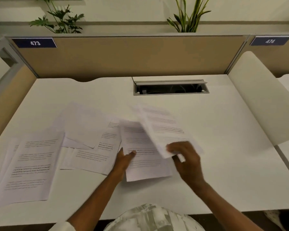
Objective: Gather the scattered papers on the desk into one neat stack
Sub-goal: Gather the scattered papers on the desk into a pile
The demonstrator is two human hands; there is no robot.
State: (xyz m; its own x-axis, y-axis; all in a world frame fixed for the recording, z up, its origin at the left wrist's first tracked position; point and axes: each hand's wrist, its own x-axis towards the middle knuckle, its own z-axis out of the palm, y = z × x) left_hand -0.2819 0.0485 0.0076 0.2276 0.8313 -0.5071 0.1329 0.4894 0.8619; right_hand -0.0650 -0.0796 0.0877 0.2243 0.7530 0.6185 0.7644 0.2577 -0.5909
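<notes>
Several printed white sheets lie scattered over the white desk [223, 164]. My right hand [185, 157] pinches the near corner of a blurred sheet [163, 129] that is lifted and tilted above the desk. Under it lies a printed sheet [145, 164], and my left hand [124, 160] grips its left edge, thumb on top. More overlapping sheets [90, 147] spread to the left of centre. A large printed page [28, 167] sits at the near left on top of others.
An open cable tray [171, 87] is set into the desk at the back. A tan partition [132, 55] with labels 473 and 474 closes the far side. A curved white divider [257, 104] stands at the right. Plants rise behind the partition.
</notes>
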